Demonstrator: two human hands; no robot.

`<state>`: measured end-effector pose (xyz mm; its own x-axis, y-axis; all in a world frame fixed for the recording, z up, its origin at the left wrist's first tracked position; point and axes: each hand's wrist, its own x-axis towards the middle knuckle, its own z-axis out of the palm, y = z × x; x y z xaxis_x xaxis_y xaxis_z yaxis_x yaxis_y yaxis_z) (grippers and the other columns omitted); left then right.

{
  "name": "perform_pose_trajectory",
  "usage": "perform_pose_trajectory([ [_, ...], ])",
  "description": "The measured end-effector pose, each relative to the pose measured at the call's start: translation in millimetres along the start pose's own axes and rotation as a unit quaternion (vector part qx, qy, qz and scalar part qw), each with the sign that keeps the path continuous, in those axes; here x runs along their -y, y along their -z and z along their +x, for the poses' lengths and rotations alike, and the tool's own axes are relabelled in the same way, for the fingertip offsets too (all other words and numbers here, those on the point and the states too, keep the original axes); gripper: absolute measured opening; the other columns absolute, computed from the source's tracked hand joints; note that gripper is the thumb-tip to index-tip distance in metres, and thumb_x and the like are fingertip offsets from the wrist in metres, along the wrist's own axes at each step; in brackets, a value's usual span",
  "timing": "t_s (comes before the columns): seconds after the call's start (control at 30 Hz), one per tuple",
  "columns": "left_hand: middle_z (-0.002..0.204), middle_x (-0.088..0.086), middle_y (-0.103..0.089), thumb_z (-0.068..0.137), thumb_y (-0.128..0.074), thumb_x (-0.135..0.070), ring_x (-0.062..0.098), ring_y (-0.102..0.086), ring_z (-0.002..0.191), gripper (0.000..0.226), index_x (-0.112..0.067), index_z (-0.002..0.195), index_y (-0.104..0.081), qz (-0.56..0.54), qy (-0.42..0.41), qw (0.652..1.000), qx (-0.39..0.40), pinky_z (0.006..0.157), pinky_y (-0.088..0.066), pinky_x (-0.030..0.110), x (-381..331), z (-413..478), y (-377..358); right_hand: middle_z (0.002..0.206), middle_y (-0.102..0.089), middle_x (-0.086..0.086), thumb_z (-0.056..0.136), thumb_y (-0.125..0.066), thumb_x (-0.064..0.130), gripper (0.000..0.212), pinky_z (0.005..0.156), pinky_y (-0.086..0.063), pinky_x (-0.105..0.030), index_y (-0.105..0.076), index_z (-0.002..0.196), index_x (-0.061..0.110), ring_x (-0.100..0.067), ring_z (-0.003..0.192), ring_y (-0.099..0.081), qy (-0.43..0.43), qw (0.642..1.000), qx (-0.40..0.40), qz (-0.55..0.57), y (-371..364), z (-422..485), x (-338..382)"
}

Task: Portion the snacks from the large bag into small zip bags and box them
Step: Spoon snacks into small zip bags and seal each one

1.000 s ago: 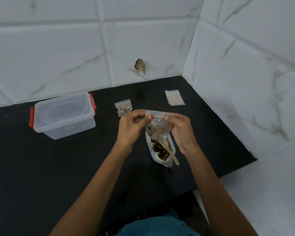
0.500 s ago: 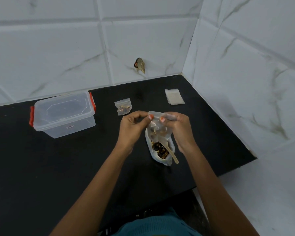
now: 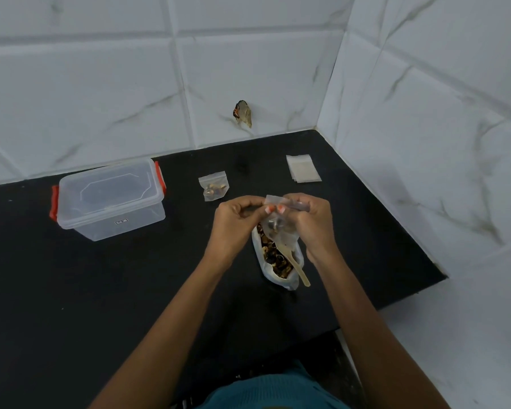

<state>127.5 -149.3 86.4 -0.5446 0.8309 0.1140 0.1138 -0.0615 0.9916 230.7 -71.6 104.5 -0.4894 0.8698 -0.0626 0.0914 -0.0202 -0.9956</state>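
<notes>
Right now your left hand (image 3: pixel 236 214) and right hand (image 3: pixel 310 219) both pinch the top edge of a small zip bag (image 3: pixel 276 230), fingertips close together. Directly beneath them lies the large bag (image 3: pixel 273 258) with a wooden spoon (image 3: pixel 301 273) in it. The lidded box (image 3: pixel 109 199) stands well left of your left hand.

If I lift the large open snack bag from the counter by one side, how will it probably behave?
Probably floppy: the large snack bag is thin plastic, sagging around its contents. It would likely spill, since its mouth is open and it looks quite full. The wooden spoon sticking out may slide free.
</notes>
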Motion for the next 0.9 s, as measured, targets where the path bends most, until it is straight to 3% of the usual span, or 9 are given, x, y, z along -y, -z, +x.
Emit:
perform_pose_trajectory([
  [0.1,0.09,-0.006,-0.07,0.08,-0.067,-0.01,0.001,-0.067,0.082,0.016,-0.011,0.096,-0.069,0.001,0.01,1.0,0.001,0.072,-0.051,0.013,0,2,0,0.068,-0.063,-0.004,0.078,-0.063,-0.005,0.009,0.051,-0.045,-0.009,-0.067,0.079,0.003,0.005,0.055,-0.059,0.006,1.0,0.006,-0.012,-1,4,-3],
  [0.3,0.101,-0.009,-0.066,0.083,-0.064,-0.009,-0.003,-0.064,0.089,0.019,-0.013,0.101,-0.068,-0.001,0.013,1.0,0.0,0.073,-0.05,0.013,3,10,3,0.085,-0.067,-0.002,0.079,-0.069,0.009,0.008,0.064,-0.049,-0.011,-0.067,0.087,0.009,-0.006,0.08,-0.063,0.018,0.998,0.046,-0.045,3,11,-7],
  [0.47,0.089,-0.001,-0.069,0.084,-0.061,-0.006,-0.001,-0.064,0.081,0.012,-0.007,0.094,-0.069,-0.037,0.022,0.999,-0.031,0.072,-0.05,0.012,5,15,2,0.089,-0.07,-0.01,0.078,-0.071,0.017,0.02,0.073,-0.056,-0.027,-0.068,0.096,0.008,-0.016,0.084,-0.068,-0.01,0.998,0.053,-0.024,6,14,-9],
  [0.6,0.082,-0.002,-0.07,0.085,-0.061,-0.005,0.004,-0.066,0.078,0.011,-0.012,0.087,-0.069,-0.071,0.047,0.995,-0.052,0.072,-0.052,0.016,9,20,4,0.086,-0.069,-0.004,0.079,-0.067,0.008,0.011,0.064,-0.052,-0.015,-0.067,0.09,0.011,-0.006,0.076,-0.067,-0.017,0.999,0.042,0.022,9,21,-9],
  [0.77,0.086,0.009,-0.063,0.085,-0.06,-0.007,0.009,-0.061,0.078,0.014,-0.016,0.076,-0.066,-0.049,0.027,0.997,-0.056,0.072,-0.051,0.017,11,26,3,0.085,-0.066,-0.006,0.08,-0.065,0.004,0.008,0.061,-0.049,-0.012,-0.066,0.088,0.005,-0.005,0.076,-0.064,-0.014,0.999,0.025,0.037,5,29,-12],
  [0.9,0.076,-0.009,-0.064,0.087,-0.057,-0.007,0.006,-0.06,0.079,0.014,-0.015,0.077,-0.063,-0.065,0.033,0.996,-0.056,0.076,-0.051,0.022,12,32,6,0.086,-0.071,-0.001,0.084,-0.062,0.014,0.01,0.07,-0.055,-0.02,-0.067,0.092,0.011,-0.008,0.083,-0.068,-0.045,0.992,0.076,0.091,7,37,-15],
])
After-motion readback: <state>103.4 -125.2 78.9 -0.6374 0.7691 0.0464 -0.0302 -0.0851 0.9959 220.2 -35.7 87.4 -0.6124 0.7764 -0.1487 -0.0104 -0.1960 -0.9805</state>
